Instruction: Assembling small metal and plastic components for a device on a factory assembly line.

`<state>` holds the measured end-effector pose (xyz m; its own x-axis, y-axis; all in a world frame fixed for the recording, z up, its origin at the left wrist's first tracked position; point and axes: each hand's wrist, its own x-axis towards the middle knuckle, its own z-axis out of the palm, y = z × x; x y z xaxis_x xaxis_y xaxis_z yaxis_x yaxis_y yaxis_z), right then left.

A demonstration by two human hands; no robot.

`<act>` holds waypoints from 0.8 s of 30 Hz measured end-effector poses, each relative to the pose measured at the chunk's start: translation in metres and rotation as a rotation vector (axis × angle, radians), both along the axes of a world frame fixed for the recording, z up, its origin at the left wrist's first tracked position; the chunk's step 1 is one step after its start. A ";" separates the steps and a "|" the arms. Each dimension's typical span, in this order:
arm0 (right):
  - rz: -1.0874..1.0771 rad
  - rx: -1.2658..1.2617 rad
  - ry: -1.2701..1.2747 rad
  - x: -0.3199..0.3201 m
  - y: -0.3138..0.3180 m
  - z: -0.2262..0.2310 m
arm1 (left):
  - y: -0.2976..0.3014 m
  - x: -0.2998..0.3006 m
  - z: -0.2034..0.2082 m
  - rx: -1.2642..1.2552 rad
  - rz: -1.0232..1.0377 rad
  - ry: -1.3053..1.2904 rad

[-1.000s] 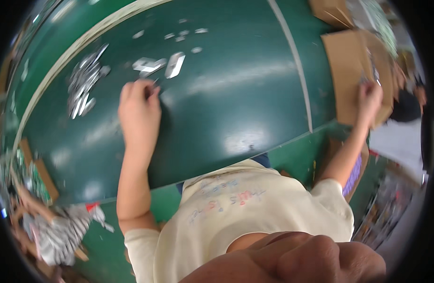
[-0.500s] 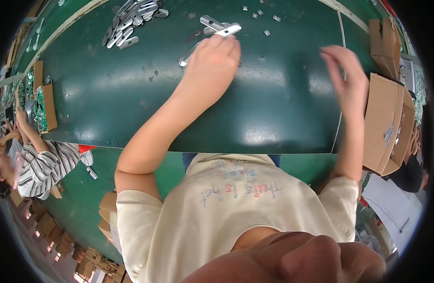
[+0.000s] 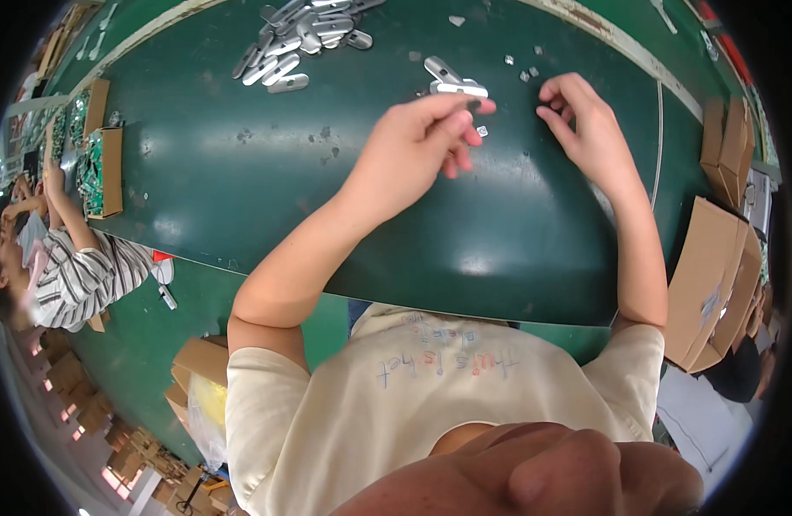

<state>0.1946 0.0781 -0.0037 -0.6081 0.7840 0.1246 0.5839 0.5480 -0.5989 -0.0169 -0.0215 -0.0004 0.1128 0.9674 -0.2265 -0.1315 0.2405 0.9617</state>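
Over the far middle of the green table, my left hand [image 3: 422, 142] has its thumb and forefinger pinched together, and a small dark bit, too small to name, shows at the tips. Just beyond these fingers lie several silver oval metal plates [image 3: 443, 70]. A small clear square piece [image 3: 482, 132] is on the table by my left fingertips. To the right hovers my right hand [image 3: 585, 129], fingers curved and thumb apart, with nothing visible in it. More small clear pieces [image 3: 525, 76] are scattered just beyond it.
A heap of silver metal plates [image 3: 305, 34] lies at the far left of the table [image 3: 413, 241]. Boxes of green parts [image 3: 103, 172] stand at the left edge, near a co-worker in a striped shirt [image 3: 86, 279]. Open cardboard boxes [image 3: 710, 284] stand along the right.
My left hand has drawn back from the silver plates and turned, thumb and forefinger pinched. My right hand has moved left toward the small clear pieces. The view has shifted slightly.
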 end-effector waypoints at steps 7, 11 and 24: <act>0.118 0.114 -0.040 -0.020 0.009 0.004 | 0.010 -0.018 0.008 0.060 0.386 -0.111; 0.223 -0.012 0.007 -0.029 -0.002 0.005 | 0.010 -0.023 0.016 0.059 0.475 -0.394; 0.233 -0.091 0.021 -0.038 -0.024 -0.006 | 0.006 -0.008 0.004 0.168 0.357 0.018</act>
